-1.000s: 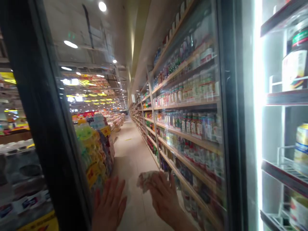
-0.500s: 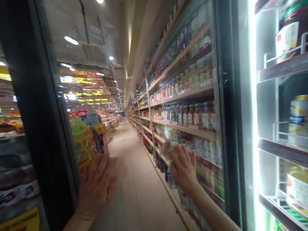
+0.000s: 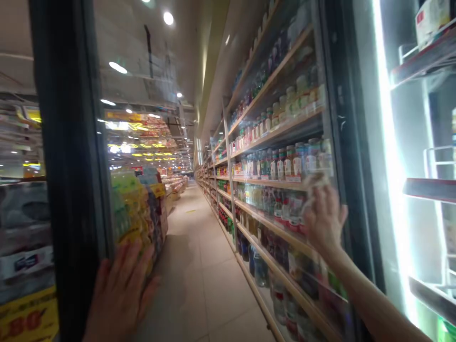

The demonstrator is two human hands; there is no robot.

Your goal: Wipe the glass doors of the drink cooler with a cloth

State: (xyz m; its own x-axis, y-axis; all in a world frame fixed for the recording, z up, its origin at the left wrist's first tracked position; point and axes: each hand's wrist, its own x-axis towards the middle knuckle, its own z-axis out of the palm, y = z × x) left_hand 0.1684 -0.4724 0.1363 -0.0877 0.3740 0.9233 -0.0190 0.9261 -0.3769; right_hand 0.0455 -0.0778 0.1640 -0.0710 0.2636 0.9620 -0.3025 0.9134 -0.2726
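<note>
Held a pale cloth (image 3: pixel 315 181) in the fingers of the right hand (image 3: pixel 326 221); spread those of the left hand (image 3: pixel 121 285) wide near the door frame (image 3: pixel 69 156).

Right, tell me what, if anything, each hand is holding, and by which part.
The right hand holds a pale cloth; blur hides which part it has hold of. The left hand is open, holding nothing.

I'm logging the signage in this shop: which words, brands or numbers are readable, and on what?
"80": red digits on the yellow price sign; its other print is unclear.
Package label: too blurred.
Bottle labels: too small.
Lit yellow signs: blurred, unreadable.
</note>
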